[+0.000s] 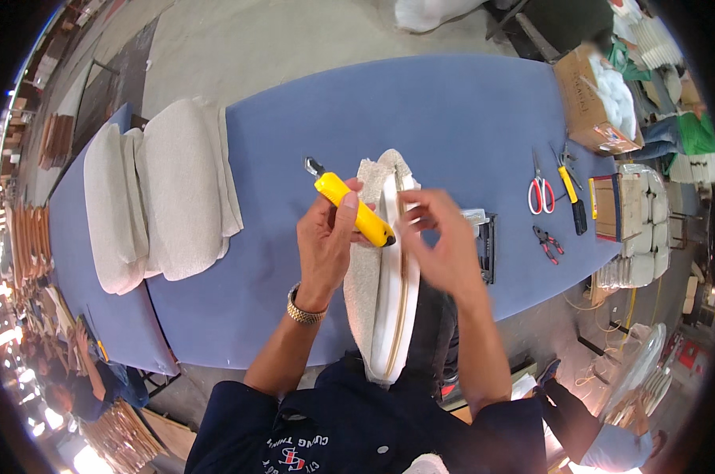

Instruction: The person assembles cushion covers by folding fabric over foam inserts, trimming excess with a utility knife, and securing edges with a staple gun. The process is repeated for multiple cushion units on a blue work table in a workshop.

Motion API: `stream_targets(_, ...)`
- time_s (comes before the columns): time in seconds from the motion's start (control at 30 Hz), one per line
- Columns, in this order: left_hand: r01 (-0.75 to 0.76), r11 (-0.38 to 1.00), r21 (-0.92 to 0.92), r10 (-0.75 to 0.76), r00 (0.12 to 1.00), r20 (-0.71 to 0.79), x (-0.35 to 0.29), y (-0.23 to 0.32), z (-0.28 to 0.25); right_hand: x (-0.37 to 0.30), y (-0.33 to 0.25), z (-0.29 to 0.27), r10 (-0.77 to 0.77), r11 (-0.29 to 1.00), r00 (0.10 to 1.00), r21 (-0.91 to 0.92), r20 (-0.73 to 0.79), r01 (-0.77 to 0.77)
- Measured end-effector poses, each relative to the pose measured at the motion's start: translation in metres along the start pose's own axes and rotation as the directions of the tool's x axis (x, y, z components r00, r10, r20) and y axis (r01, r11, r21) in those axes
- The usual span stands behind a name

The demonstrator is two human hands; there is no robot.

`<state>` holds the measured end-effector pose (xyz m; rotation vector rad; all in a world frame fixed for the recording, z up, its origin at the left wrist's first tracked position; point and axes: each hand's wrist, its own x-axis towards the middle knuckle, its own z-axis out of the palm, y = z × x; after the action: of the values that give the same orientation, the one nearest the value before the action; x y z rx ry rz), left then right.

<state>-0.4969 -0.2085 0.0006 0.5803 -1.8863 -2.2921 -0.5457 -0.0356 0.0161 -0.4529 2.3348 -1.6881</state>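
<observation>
My left hand [326,241] is closed round a thick yellow-handled tool [348,204] with a metal tip; its exact kind is not clear. The tip points up and to the left, away from me. A long beige fabric cushion [362,292] stands on edge against my body and over the table's near edge. Along its upper side runs an open seam with a gold-coloured zipper [405,304] and white filling. My right hand [444,245] is at the cushion's far right edge with curled fingers, blurred by motion; whether they pinch anything cannot be made out.
On the blue table [294,118] lie folded beige cushions [175,189] at left. At right are red-handled scissors [541,196], pliers [547,244], a yellow-and-black tool [571,189], a black tray [488,249] and a carton of white stuffing [579,99]. Other people work around the table.
</observation>
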Motion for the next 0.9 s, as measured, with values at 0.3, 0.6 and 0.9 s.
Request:
stream_targets(0.3, -0.708, 0.504, 0.494, 0.449, 0.704, 0.55, 0.069, 0.021, 0.044, -0.05, 0.031, -0.027, 0.197, 0.975, 0.92, 0.168, -0.338, -0.147)
stream_targets(0.6, -0.237, 0.869, 0.433, 0.063, 0.923, 0.38, 0.15, -0.074, 0.009, -0.147, 0.212, -0.097, 0.252, 0.824, 0.698, -0.23, -0.67, -0.519)
stream_targets(0.9, -0.172, 0.874, 0.454, 0.238, 0.967, -0.092, 0.082, -0.026, -0.081, -0.146, 0.023, 0.032, 0.122, 0.992, 0.956, -0.055, 0.268, -0.111)
